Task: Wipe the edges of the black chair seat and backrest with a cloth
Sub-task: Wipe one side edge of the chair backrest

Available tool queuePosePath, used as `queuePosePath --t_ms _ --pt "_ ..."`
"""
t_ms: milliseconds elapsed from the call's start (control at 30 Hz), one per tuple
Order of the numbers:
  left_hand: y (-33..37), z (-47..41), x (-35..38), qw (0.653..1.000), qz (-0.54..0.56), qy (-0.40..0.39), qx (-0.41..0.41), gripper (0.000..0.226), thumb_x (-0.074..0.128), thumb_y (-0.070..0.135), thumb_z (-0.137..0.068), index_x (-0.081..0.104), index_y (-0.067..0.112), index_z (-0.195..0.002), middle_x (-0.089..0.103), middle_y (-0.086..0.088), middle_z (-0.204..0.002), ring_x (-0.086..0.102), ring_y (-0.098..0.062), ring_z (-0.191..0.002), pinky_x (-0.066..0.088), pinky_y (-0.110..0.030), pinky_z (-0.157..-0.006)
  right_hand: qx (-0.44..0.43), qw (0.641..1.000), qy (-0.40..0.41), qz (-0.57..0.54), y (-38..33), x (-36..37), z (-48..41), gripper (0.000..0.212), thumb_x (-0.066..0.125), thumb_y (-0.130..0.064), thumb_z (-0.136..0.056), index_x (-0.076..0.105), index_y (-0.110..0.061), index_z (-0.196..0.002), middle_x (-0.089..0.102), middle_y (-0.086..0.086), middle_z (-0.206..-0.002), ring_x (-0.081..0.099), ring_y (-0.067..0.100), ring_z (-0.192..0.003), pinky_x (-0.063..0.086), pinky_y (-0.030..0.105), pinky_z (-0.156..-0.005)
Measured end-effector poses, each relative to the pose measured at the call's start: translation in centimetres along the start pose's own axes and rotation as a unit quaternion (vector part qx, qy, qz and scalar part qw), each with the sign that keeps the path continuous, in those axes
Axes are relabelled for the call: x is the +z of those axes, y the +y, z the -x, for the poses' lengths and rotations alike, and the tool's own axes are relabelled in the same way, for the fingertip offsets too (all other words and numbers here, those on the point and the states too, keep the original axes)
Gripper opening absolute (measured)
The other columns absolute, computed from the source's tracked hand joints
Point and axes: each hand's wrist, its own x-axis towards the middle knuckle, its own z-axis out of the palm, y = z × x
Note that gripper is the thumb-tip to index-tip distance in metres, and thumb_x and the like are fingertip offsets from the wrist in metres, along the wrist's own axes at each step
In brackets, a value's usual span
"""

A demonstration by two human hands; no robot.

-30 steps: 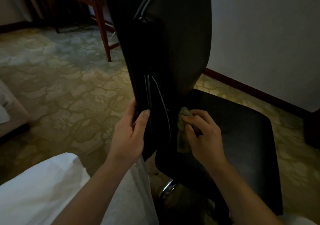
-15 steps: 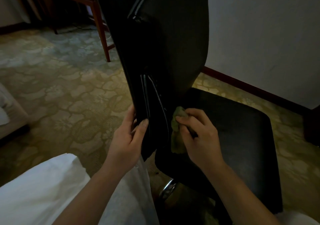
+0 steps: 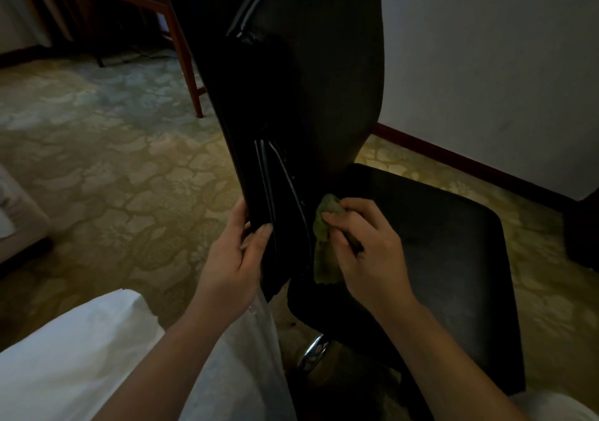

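Observation:
A black chair stands in front of me, its tall backrest [image 3: 311,73] rising up the middle and its square seat [image 3: 453,252] spreading to the right. My left hand [image 3: 236,258] grips the lower rear edge of the backrest, thumb on the near face. My right hand [image 3: 366,248] pinches a crumpled green cloth [image 3: 324,245] and holds it against the backrest's lower edge, where backrest and seat meet. Part of the cloth hangs below my fingers.
Patterned carpet [image 3: 107,167] covers the floor to the left. A wooden desk leg [image 3: 188,64] stands behind the chair. A white wall with dark skirting [image 3: 460,158] runs at the right. The chair's chrome post [image 3: 312,352] shows under the seat. White fabric [image 3: 74,355] lies at bottom left.
My right hand and the cloth have shifted slightly left and up along the backrest's lower edge. The left hand keeps its grip in the same place.

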Motion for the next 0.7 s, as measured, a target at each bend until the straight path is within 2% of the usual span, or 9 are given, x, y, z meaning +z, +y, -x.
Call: queuePosePath --t_ms 133,200,300,433,533,633,700 --pt "0.3 0.1 0.1 1.000 -0.004 -0.002 0.003 0.047 0.043 0.009 -0.103 0.036 0.019 -0.149 0.057 0.049 -0.109 0.055 0.021 -0.107 0.042 0.001 -0.083 0.028 0.999 -0.018 0.033 1.5 0.2 1.4 0.018 0.061 -0.004 -0.091 0.071 -0.011 -0.106 0.052 -0.010 -0.118 0.056 0.000 -0.101 0.046 0.009 -0.079" --pt "0.2 0.2 0.1 1.000 -0.004 -0.005 0.003 0.047 0.043 0.011 -0.103 0.035 0.022 -0.148 0.057 0.049 -0.109 0.055 0.021 -0.108 0.041 0.001 -0.084 0.027 0.999 -0.017 0.035 0.9 0.1 0.9 0.018 0.061 -0.005 -0.092 0.071 -0.010 -0.106 0.052 -0.009 -0.118 0.056 0.000 -0.101 0.046 0.009 -0.080" --pt "0.0 0.1 0.0 1.000 -0.012 -0.003 0.011 0.048 0.043 0.015 -0.103 0.037 0.018 -0.150 0.058 0.042 -0.116 0.055 0.016 -0.113 0.041 -0.001 -0.087 0.010 1.000 0.007 0.014 -0.6 -0.3 -0.4 0.019 0.060 -0.004 -0.092 0.072 -0.009 -0.106 0.053 -0.004 -0.117 0.055 0.000 -0.104 0.045 0.010 -0.081" --pt "0.1 0.0 0.0 1.000 -0.022 -0.003 0.019 0.049 0.043 0.016 -0.102 0.036 0.019 -0.151 0.056 0.045 -0.117 0.053 0.016 -0.116 0.040 -0.001 -0.088 -0.022 0.999 0.025 -0.007 -1.5 -0.3 -1.0 0.019 0.060 -0.002 -0.093 0.072 -0.006 -0.107 0.054 0.001 -0.118 0.056 0.003 -0.105 0.047 0.013 -0.082" --pt "0.0 0.0 0.0 0.999 -0.024 0.001 0.026 0.049 0.044 0.018 -0.101 0.036 0.021 -0.150 0.057 0.041 -0.119 0.053 0.016 -0.117 0.040 -0.002 -0.090 -0.010 1.000 0.011 0.009 -0.5 0.1 -0.1 0.019 0.057 -0.010 -0.094 0.071 -0.008 -0.107 0.053 -0.003 -0.119 0.056 0.001 -0.102 0.046 0.011 -0.080" --pt "-0.2 0.0 0.0 0.999 -0.022 0.004 0.025 0.050 0.044 0.016 -0.102 0.035 0.017 -0.151 0.057 0.032 -0.124 0.053 0.014 -0.119 0.040 -0.002 -0.091 0.000 0.999 -0.007 0.039 0.8 0.2 0.8 0.018 0.058 -0.009 -0.094 0.071 -0.009 -0.106 0.054 -0.003 -0.118 0.056 0.001 -0.099 0.047 0.011 -0.079" --pt "-0.2 -0.1 0.0 0.999 -0.023 0.003 0.026 0.049 0.043 0.015 -0.102 0.035 0.017 -0.151 0.058 0.039 -0.119 0.053 0.016 -0.117 0.040 -0.002 -0.090 0.002 0.999 -0.015 0.046 0.9 0.0 0.7 0.018 0.060 -0.006 -0.093 0.072 -0.010 -0.106 0.055 -0.002 -0.119 0.057 0.003 -0.099 0.049 0.014 -0.078"
